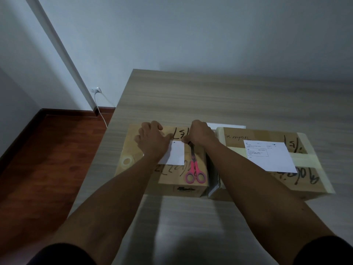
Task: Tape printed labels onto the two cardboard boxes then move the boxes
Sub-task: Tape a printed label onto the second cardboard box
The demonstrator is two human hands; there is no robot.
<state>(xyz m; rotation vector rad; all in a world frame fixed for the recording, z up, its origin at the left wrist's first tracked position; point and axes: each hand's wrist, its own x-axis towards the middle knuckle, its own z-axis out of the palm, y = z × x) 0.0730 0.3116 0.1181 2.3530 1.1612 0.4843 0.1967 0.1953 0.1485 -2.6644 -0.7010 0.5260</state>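
Both cardboard boxes sit side by side on the table [229, 96] near the middle of the frame, and each has a printed label lying on its top. On the left box [166, 159], the left hand [152, 138] lies flat with fingers spread, pressing the left label [175, 154] down, while the right hand [200, 133] has its fingers curled at the label's upper right corner, apparently pinching or smoothing something there; tape itself cannot be made out. Pink scissors [194, 169] lie on this box just right of the label, and a tape roll [127, 161] rests at its left edge. On the right box [305, 180], the right label [269, 155] looks only laid in place. Judging from this, taping is in its early part, and moving the boxes remains.
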